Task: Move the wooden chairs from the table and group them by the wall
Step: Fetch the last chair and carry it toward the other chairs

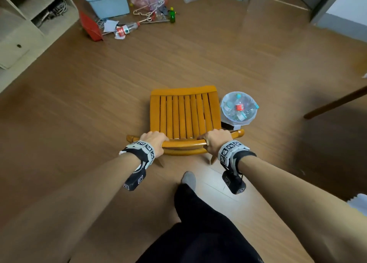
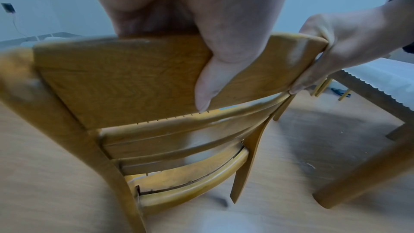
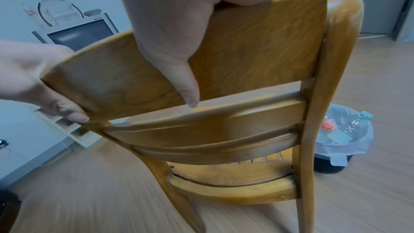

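- A bin (image 1: 239, 108) of bottles stands just right of the chair (image 1: 184, 113).
- Bare floor (image 1: 99, 103) lies left of and beyond the chair.
- Clutter (image 1: 127, 14) lies far beyond it.

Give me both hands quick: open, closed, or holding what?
Left hand: closed, gripping the top rail of the wooden chair.
Right hand: closed, gripping the same top rail nearer the other end.

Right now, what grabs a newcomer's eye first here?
The orange-brown wooden chair at centre floor, with the left hand and right hand both gripping its top back rail. Just right of its seat stands a lined bin of empty plastic bottles. At the far left, by a pale shelf unit, lies a scatter of litter.
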### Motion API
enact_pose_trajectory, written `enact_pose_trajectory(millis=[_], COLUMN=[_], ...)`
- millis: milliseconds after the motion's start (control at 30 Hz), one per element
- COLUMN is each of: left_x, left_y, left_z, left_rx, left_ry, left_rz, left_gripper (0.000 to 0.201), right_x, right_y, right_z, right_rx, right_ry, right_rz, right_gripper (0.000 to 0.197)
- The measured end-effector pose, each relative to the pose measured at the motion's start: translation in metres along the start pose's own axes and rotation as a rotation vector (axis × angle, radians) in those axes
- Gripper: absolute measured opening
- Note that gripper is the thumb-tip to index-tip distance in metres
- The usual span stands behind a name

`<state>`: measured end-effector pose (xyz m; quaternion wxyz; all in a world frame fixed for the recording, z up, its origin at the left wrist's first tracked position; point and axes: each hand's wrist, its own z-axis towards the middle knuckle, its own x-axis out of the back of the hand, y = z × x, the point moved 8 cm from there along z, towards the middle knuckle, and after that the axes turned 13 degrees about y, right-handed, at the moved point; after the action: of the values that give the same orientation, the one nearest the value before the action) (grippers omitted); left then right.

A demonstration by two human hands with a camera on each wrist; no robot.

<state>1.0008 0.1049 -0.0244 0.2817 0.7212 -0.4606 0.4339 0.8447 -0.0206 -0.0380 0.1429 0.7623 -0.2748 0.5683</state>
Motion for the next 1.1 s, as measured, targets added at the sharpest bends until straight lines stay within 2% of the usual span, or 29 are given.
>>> enact_pose_trajectory(millis=[267,333,433,500,600,767,867,1100], left_x=[0.074,0.092,0.122,0.143,0.179,0.242,0.266,0.314], left_y=[-0.033,-0.038,-0.049,-0.056,-0.072,-0.097,-0.105,-0.088], left_z=[0.132,0.162,0.208,0.240,0.290,0.376,0.421,0.526], left_rx=[-0.033,-0.056,-0.085,-0.110,-0.132,-0.236,-0.290,-0.405], left_ry=[-0.023,-0.022,-0.012,-0.005,0.022,0.077,0.081,0.091], left_rz=[0.053,0.064,0.089,0.112,0.122,0.175,0.210,0.247], left_gripper=[0.058,0.058,0.057,0.055,0.055,0.058,0.056,0.051], right_x=[0.049,0.061,0.081,0.095,0.120,0.164,0.176,0.204], right_y=[0.038,0.048,0.061,0.069,0.080,0.094,0.103,0.153], right_z=[0.121,0.146,0.185,0.213,0.259,0.335,0.370,0.442], right_rx=[-0.115,-0.142,-0.162,-0.177,-0.189,-0.258,-0.315,-0.434], right_ry=[0.010,0.004,0.015,0.027,0.067,0.122,0.090,0.083], right_rz=[0.068,0.073,0.078,0.070,0.066,0.116,0.144,0.208], right_gripper=[0.038,0.030,0.006,0.002,0.016,0.017,0.022,0.032])
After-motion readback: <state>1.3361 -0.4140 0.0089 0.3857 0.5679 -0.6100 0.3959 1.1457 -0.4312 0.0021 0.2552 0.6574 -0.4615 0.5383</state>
